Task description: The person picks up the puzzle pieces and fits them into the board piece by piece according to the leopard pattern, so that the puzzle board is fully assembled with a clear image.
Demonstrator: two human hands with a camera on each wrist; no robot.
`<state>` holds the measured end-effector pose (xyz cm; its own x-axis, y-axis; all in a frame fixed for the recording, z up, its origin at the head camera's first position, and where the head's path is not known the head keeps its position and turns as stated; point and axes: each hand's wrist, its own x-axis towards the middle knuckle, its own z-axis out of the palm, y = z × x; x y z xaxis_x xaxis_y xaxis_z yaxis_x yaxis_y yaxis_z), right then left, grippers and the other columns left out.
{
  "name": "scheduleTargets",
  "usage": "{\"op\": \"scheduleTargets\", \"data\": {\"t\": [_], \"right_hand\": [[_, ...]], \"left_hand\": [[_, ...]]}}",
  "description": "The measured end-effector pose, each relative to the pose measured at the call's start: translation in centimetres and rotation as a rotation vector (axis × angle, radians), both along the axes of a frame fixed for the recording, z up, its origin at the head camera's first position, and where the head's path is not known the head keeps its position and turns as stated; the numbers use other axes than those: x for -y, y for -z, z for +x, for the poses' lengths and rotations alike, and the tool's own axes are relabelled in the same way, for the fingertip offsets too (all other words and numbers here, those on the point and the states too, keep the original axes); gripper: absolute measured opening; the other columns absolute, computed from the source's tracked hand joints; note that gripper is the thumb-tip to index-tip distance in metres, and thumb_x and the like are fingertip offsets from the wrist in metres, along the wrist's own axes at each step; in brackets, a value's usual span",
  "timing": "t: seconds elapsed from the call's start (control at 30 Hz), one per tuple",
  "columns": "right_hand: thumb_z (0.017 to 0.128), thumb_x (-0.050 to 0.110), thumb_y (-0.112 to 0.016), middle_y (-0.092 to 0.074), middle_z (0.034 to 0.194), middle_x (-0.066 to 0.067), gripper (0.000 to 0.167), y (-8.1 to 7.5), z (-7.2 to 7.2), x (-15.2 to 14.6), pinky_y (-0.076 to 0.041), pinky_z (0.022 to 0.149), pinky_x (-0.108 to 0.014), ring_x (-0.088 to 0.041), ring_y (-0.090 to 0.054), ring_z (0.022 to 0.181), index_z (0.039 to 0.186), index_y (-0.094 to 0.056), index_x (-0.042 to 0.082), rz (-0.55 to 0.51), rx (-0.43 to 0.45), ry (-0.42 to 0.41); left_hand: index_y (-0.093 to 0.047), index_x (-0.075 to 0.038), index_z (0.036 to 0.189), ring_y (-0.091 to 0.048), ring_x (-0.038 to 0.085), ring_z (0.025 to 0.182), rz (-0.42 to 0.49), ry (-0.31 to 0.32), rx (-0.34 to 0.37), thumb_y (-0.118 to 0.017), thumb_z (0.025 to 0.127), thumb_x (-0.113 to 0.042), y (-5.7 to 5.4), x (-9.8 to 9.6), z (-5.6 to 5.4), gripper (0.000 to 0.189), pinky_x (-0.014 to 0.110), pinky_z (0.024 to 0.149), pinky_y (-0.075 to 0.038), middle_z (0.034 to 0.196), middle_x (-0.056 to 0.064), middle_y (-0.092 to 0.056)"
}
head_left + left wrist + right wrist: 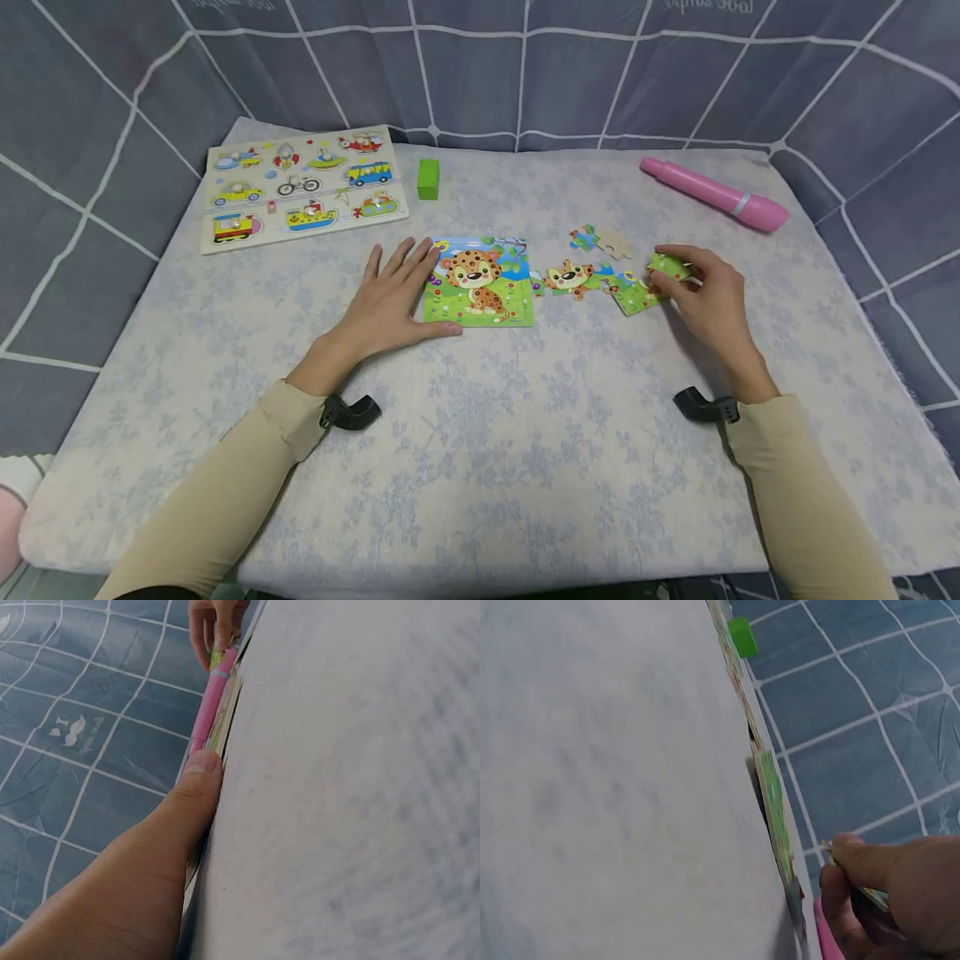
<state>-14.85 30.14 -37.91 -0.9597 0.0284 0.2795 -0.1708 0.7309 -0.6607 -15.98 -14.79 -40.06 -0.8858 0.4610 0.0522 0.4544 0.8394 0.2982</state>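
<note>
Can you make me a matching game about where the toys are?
Things:
1. leopard picture
2. pink tube
3. green block
4. vehicle board

Places:
A. far left part of the table
B. touched by the left hand
C. far right part of the table
D. just to the right of the board with the bus and bicycle

Right pairs: 1-B, 2-C, 3-D, 4-A

Puzzle board point(480, 283): green, blue — spotted orange cub
Held piece point(667, 265): green
Block point(428, 180): green
Tube point(708, 191): pink — silvery band
Tablecloth point(525, 467): whitish, blue-patterned
</note>
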Motion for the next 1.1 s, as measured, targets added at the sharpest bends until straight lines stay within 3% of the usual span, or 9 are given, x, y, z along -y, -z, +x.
{"op": "scheduleTargets", "data": {"t": [0.17, 0.4, 0.63, 0.73, 0.93, 1.03, 1.1], "right_hand": [[0.098, 0.014, -0.077, -0.066, 0.134, -0.017, 0.045, -0.4, 0.4, 0.9, -0.041, 0.069, -0.006, 0.007, -0.056, 0.090, 0.142, -0.068, 0.011, -0.049, 0.055, -0.054], [0.096, 0.012, -0.079, -0.064, 0.120, -0.014, 0.054, -0.8, 0.6, 2.5, -0.044, 0.068, -0.007, 0.009, -0.060, 0.080, 0.148, -0.064, 0.013, -0.046, 0.091, -0.151], [0.091, 0.000, -0.081, -0.065, 0.131, -0.020, 0.057, -1.0, 0.7, 4.7, -0.054, 0.078, -0.007, 0.008, -0.065, 0.095, 0.145, -0.064, 0.006, -0.179, 0.062, -0.259], [0.090, 0.002, -0.083, -0.068, 0.136, -0.020, 0.055, -0.8, 0.6, 5.9, -0.056, 0.083, -0.010, 0.006, -0.065, 0.102, 0.143, -0.066, 0.005, -0.224, 0.084, -0.280], [0.088, 0.018, -0.088, -0.073, 0.131, -0.014, 0.055, -0.6, 0.2, 9.1, -0.054, 0.082, -0.010, -0.015, -0.071, 0.106, 0.140, -0.070, 0.011, -0.158, 0.151, -0.284], [0.090, 0.017, -0.086, -0.071, 0.135, -0.013, 0.056, -0.7, 0.0, 10.9, -0.055, 0.084, -0.013, -0.025, -0.073, 0.110, 0.143, -0.068, 0.012, -0.155, 0.194, -0.311], [0.092, 0.016, -0.085, -0.072, 0.131, -0.015, 0.056, -0.9, -0.1, 12.0, -0.054, 0.081, -0.018, -0.028, -0.074, 0.101, 0.145, -0.066, 0.011, -0.141, 0.209, -0.334]], "left_hand": [[-0.014, -0.017, 0.171, -0.004, 0.029, 0.166, -0.001, -0.002, 0.002, -0.070, 0.083, -0.078, -0.1, 0.0, 0.0, 0.121, 0.061, 0.130, 0.007, 0.178, 0.006, -0.011], [-0.013, -0.017, 0.171, -0.004, 0.029, 0.166, 0.004, 0.005, 0.000, -0.070, 0.084, -0.077, 0.0, 0.2, -0.1, 0.120, 0.062, 0.130, 0.007, 0.178, 0.006, -0.011], [-0.014, -0.017, 0.171, -0.004, 0.029, 0.166, -0.002, 0.002, 0.000, -0.070, 0.083, -0.077, 0.1, -0.1, -0.1, 0.121, 0.061, 0.130, 0.008, 0.178, 0.006, -0.012], [-0.014, -0.017, 0.171, -0.004, 0.028, 0.166, -0.005, 0.000, 0.000, -0.070, 0.083, -0.078, 0.3, -0.1, -0.1, 0.121, 0.060, 0.130, 0.008, 0.178, 0.006, -0.012], [-0.015, -0.016, 0.171, -0.004, 0.028, 0.166, -0.005, 0.000, -0.001, -0.069, 0.082, -0.079, 0.3, -0.2, 0.0, 0.122, 0.060, 0.130, 0.007, 0.178, 0.005, -0.012], [-0.016, -0.016, 0.171, -0.005, 0.028, 0.166, -0.004, -0.002, -0.005, -0.070, 0.082, -0.079, 0.2, -0.1, 0.0, 0.122, 0.061, 0.130, 0.007, 0.178, 0.006, -0.013], [-0.016, -0.015, 0.171, -0.005, 0.029, 0.166, -0.005, -0.003, -0.011, -0.070, 0.083, -0.078, 0.1, 0.0, 0.0, 0.121, 0.061, 0.130, 0.007, 0.178, 0.006, -0.013]]}}
